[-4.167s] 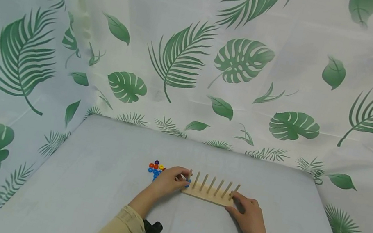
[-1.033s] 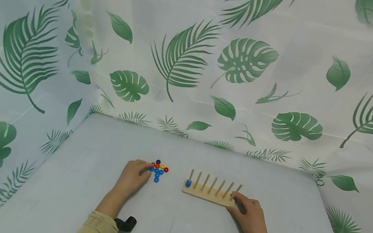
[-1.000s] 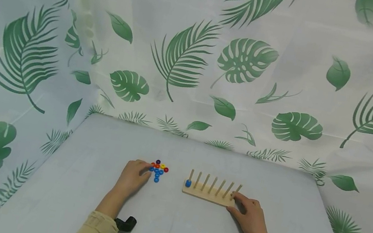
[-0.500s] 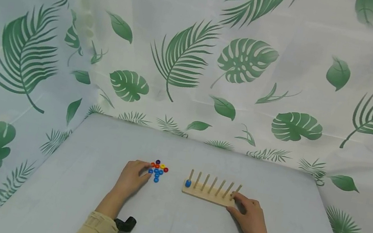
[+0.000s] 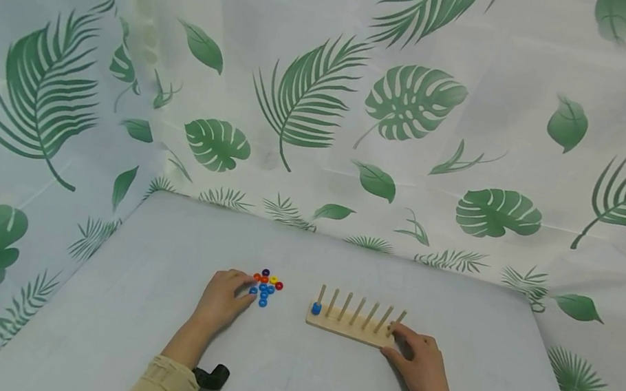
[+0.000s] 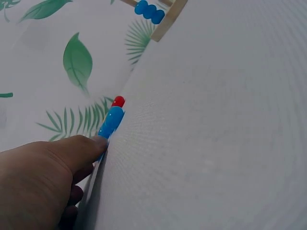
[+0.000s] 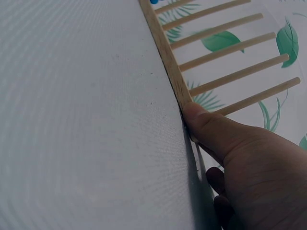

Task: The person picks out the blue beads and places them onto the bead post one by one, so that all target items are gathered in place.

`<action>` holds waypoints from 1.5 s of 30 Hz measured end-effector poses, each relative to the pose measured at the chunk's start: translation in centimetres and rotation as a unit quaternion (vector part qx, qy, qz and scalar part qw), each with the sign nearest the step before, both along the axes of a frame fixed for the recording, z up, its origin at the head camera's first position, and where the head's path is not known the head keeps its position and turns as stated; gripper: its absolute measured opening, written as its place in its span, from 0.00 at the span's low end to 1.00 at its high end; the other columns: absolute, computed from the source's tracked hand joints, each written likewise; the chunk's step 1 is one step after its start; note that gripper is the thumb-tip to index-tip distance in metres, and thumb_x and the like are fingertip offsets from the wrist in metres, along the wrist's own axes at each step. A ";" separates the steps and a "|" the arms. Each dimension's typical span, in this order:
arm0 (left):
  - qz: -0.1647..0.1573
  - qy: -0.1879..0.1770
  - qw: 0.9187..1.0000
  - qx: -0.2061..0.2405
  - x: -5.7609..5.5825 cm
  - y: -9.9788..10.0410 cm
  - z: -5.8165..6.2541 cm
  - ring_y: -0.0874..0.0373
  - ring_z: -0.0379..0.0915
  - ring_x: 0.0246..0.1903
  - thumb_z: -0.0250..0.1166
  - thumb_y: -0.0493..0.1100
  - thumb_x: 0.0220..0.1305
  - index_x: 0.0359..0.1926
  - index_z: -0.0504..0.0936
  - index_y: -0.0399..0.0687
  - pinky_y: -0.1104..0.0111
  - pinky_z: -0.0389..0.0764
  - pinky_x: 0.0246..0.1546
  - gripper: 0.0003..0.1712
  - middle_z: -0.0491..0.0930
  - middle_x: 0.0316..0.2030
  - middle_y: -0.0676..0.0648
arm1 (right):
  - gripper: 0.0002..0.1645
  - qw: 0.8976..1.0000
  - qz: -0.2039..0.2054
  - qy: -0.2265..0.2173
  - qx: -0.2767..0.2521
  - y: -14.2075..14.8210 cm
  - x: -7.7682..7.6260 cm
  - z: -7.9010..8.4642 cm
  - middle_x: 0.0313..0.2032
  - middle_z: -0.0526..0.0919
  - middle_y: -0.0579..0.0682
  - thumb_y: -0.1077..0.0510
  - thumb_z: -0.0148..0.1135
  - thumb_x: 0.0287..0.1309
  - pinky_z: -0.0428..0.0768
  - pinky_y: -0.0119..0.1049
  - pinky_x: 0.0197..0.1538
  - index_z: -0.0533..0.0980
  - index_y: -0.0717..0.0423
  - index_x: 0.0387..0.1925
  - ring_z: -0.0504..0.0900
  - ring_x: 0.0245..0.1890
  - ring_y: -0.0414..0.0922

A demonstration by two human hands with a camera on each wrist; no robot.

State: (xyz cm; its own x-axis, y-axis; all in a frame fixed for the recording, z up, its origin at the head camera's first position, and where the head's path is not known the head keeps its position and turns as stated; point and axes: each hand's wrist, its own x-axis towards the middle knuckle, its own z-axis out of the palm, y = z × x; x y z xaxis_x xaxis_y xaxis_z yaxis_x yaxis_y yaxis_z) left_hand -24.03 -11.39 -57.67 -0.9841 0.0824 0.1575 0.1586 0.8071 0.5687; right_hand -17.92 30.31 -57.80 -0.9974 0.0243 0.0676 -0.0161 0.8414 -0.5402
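Observation:
In the head view, my left hand (image 5: 219,298) is at the left side of a small group of coloured beads. Its thumb and index finger are apart, beside a blue bead (image 5: 253,290) at the group's edge; the left wrist view shows the thumb tip over a sliver of blue. My right hand (image 5: 416,360) grips the right end of a wooden peg board (image 5: 349,330), thumb on the front edge and index finger by the last peg. Blue beads (image 6: 149,12) are stacked on the leftmost peg; the other pegs I can see are bare.
Red, orange, yellow, dark purple and several blue beads (image 5: 264,295) lie close together, left of the board. A white cloth (image 5: 279,385) covers the table. Leaf-printed curtains (image 5: 328,107) stand behind and at the sides. Each wrist carries a black camera (image 5: 212,377).
My left hand has gone from the leftmost peg back to the loose beads, leaving blue beads on that peg. Lately the blue bead by its fingers has slid slightly nearer me. My right hand stays put.

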 end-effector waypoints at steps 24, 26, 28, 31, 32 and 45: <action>0.000 0.006 1.000 0.004 0.0 0.0 0.0 0.47 0.72 0.59 0.69 0.50 0.63 0.48 0.85 0.55 0.54 0.72 0.62 0.13 0.81 0.52 0.49 | 0.37 1.000 -0.003 0.000 0.000 0.0 0.0 -0.1 0.59 0.79 0.54 0.37 0.69 0.53 0.73 0.62 0.55 0.75 0.45 0.62 0.74 0.55 0.56; 0.001 0.003 1.000 0.007 0.0 0.0 0.0 0.47 0.72 0.59 0.68 0.50 0.63 0.49 0.85 0.55 0.53 0.72 0.62 0.14 0.81 0.52 0.49 | 0.37 1.000 -0.003 -0.001 0.000 0.0 0.0 -0.1 0.58 0.79 0.55 0.37 0.70 0.53 0.73 0.62 0.55 0.75 0.45 0.62 0.74 0.55 0.57; 0.002 -0.001 1.000 0.013 0.0 0.0 0.0 0.48 0.72 0.58 0.68 0.50 0.64 0.50 0.84 0.54 0.54 0.72 0.62 0.14 0.81 0.52 0.49 | 0.37 1.000 -0.003 -0.001 0.001 0.0 0.0 0.0 0.59 0.79 0.55 0.37 0.70 0.53 0.73 0.62 0.55 0.75 0.45 0.62 0.74 0.55 0.57; 0.003 -0.009 1.000 0.027 0.0 0.0 0.1 0.49 0.72 0.57 0.67 0.49 0.64 0.51 0.84 0.53 0.54 0.73 0.61 0.15 0.82 0.51 0.50 | 0.37 1.000 -0.002 0.000 0.002 0.0 0.0 0.0 0.59 0.79 0.55 0.37 0.70 0.53 0.73 0.62 0.55 0.75 0.46 0.62 0.74 0.55 0.57; 0.004 -0.010 0.999 0.031 0.0 0.0 0.2 0.49 0.73 0.57 0.67 0.49 0.64 0.51 0.83 0.53 0.54 0.74 0.61 0.15 0.82 0.50 0.50 | 0.37 1.000 -0.001 0.001 0.002 0.0 0.0 0.0 0.59 0.79 0.55 0.37 0.70 0.53 0.73 0.62 0.55 0.75 0.46 0.62 0.74 0.55 0.57; -0.052 0.013 0.995 0.082 -0.6 0.7 2.1 0.53 0.74 0.49 0.68 0.46 0.64 0.48 0.84 0.51 0.56 0.78 0.53 0.13 0.83 0.43 0.51 | 0.36 1.000 -0.001 0.002 0.001 0.1 0.0 -0.1 0.58 0.79 0.56 0.37 0.70 0.53 0.73 0.61 0.55 0.75 0.45 0.61 0.74 0.55 0.57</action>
State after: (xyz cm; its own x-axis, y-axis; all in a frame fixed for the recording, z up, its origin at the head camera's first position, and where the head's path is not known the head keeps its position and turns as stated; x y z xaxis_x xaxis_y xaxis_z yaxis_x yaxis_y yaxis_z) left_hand -24.58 -10.64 -55.58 -0.9670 0.1551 0.2019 0.2527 0.6814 0.6869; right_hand -17.97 30.36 -57.94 -0.9970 0.0266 0.0721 -0.0165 0.8424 -0.5385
